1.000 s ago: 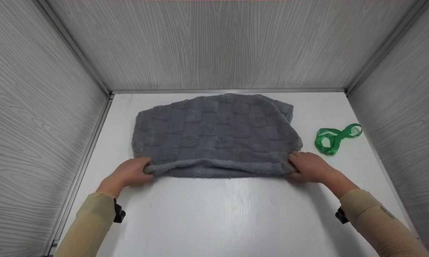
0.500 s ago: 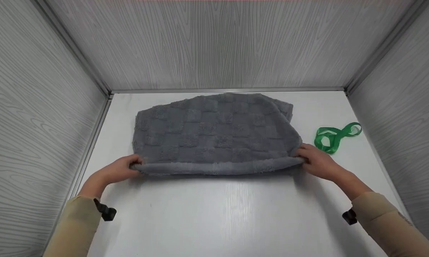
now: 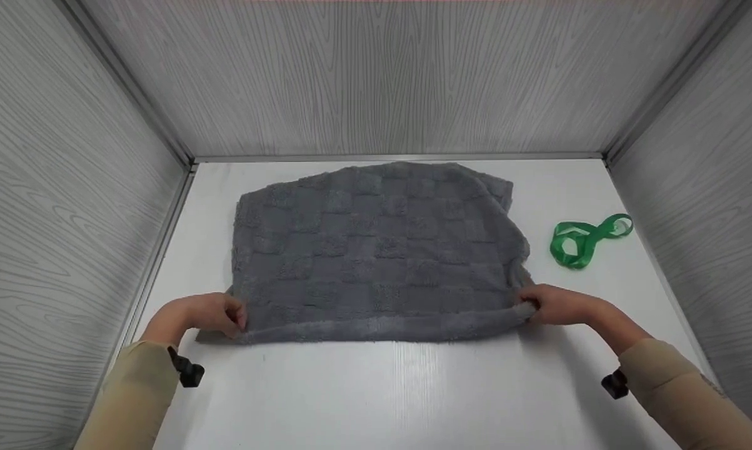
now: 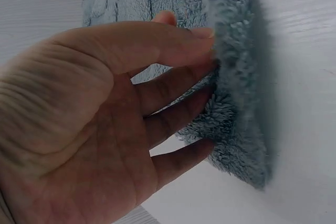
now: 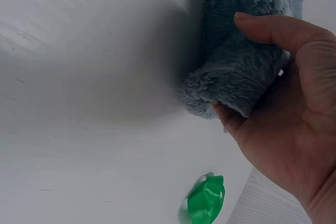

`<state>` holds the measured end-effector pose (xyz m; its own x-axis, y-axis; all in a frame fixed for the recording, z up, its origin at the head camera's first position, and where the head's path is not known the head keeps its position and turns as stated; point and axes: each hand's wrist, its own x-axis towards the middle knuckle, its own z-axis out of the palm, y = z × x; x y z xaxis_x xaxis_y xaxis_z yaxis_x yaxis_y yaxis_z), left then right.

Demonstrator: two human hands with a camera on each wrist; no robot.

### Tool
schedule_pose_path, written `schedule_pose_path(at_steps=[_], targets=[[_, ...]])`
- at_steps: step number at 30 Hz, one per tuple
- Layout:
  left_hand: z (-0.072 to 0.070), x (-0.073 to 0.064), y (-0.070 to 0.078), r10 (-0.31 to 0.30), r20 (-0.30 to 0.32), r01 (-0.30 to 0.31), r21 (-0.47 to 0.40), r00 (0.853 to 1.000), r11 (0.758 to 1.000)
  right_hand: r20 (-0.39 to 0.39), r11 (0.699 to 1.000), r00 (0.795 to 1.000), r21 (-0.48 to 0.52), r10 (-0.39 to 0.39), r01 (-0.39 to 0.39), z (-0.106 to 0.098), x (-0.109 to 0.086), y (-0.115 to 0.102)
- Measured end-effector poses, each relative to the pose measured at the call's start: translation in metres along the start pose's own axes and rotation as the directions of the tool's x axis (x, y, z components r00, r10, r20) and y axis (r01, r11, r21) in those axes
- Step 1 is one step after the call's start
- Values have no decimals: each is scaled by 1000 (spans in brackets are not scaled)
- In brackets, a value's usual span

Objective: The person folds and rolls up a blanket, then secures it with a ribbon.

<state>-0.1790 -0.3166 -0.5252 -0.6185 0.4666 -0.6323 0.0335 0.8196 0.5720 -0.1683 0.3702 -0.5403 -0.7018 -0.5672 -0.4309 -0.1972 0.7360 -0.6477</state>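
A grey plush towel (image 3: 376, 244) with a raised checked pattern lies across the white table, its near edge turned over into a narrow fold. At the near left corner my left hand (image 3: 213, 312) pinches the edge; in the left wrist view the thumb and index finger meet at the fluffy rim (image 4: 231, 51), and a flap of towel hangs below the other fingers. My right hand (image 3: 554, 304) grips the right end of the fold. The right wrist view has the thumb on top of the rolled end (image 5: 231, 77) and a fingertip under it.
A loosely looped green ribbon (image 3: 576, 244) lies on the table (image 3: 376, 400) to the right of the towel. Grey wood-grain panels wall in the back (image 3: 376, 75), left and right sides.
Both hands first shift outward along the near edge and lift it into a narrow roll. Then they bring that edge down toward the person, so the towel reaches farther forward.
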Motion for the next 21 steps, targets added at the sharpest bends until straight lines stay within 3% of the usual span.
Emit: schedule_pose_path(at_steps=[7,12,15,18,19,21], targets=[[0,-2,7,-53,40,53,2,998,999,185,998,982,46,31,-40,0,-5,-8],[2,0,6,-77,26,76,22,997,997,195,992,975,46,105,-116,-3,-4,-16],[2,4,6,-70,13,70,17,997,997,106,992,986,-19,127,-126,-4,-2,-15],[1,10,10,-26,-66,25,-27,997,999,-86,994,993,-65,80,-86,-5,3,-11],[2,13,12,4,-109,-9,-37,994,999,-174,992,984,-106,50,-69,-6,5,-9],[2,21,15,58,-222,-65,-22,973,998,-342,980,940,-192,-15,-54,-8,9,-6]])
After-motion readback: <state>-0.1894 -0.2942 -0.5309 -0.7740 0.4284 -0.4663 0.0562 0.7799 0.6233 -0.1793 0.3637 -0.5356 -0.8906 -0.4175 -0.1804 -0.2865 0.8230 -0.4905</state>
